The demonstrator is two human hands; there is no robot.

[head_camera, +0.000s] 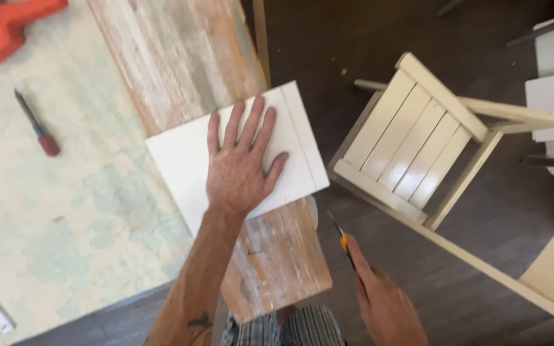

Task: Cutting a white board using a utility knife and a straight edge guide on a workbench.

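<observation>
Pressing flat with spread fingers, the left hand (242, 163) pins the white board (235, 157) on the worn plank (187, 57). At five o'clock, a utility knife (343, 240) is clasped in the right hand (386, 301); steady downward pressure is needed, fingers kept clear of the scored line.
</observation>
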